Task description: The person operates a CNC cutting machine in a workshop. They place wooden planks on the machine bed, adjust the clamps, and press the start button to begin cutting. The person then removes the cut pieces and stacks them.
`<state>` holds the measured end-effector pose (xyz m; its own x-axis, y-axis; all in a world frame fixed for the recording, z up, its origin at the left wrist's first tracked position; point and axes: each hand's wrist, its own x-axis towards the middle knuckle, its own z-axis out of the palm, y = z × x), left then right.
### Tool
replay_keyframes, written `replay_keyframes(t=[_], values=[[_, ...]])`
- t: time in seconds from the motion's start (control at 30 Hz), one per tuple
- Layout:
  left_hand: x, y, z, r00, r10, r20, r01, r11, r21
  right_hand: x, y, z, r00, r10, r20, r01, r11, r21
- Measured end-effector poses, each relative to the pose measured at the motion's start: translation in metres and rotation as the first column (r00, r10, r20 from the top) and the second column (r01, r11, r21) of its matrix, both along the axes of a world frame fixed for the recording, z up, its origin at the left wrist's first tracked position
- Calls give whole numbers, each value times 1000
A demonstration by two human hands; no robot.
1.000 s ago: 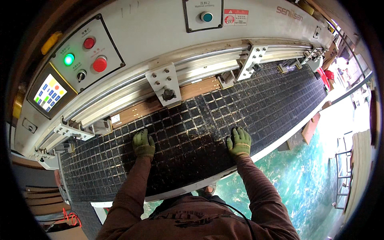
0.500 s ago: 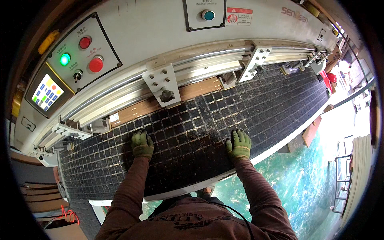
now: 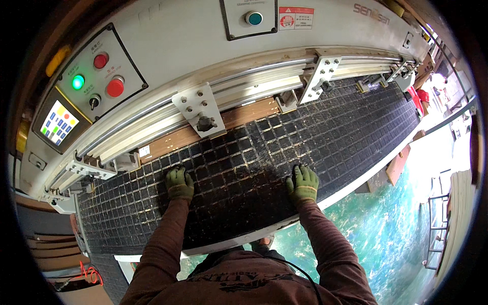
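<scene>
My left hand (image 3: 179, 184) and my right hand (image 3: 302, 183), both in green gloves, rest on a black gridded machine bed (image 3: 234, 193). Each has its fingers apart and holds nothing; the left fingers are slightly bent. Beyond my hands a brown wooden board (image 3: 168, 142) with small pale spots and a white label lies along the back of the bed. White bracket plates with bolts and black knobs (image 3: 197, 110) sit on rails above it, the nearest one between my hands and slightly behind them.
A control panel with buttons (image 3: 104, 68) and a lit touchscreen (image 3: 59, 122) is at upper left; a blue button (image 3: 253, 18) is top middle. Wooden panels (image 3: 399, 165), a metal rack (image 3: 436, 223) and a green floor (image 3: 373, 218) show right. A red hose (image 3: 91, 274) is lower left.
The machine has shifted slightly leftward in the view, most visibly the panel. My hands stay on the bed, with little visible movement.
</scene>
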<state>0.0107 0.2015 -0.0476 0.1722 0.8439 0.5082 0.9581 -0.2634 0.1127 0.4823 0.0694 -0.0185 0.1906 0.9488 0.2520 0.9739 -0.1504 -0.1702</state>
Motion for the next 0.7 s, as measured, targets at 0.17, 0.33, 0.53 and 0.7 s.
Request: replay_keyframes(t=[0.17,0.33,0.53,0.7], values=[[1,-2,1,999,26,-26,-26,1000,-9,-1,0,-1,1000,-5,-12,5,1000,0],[2,-3,4,999,32,-19,-32,999,-13,1,0,-5,1000,-9,-6,9,1000,-8],[5,-5,14,998,65,-18,-67,994,-91,-1,-1,1,1000,-6,-6,7,999,31],[13,-4,23,995,94,-42,-100,978,-184,0,-1,7,1000,6,-29,-4,998,66]])
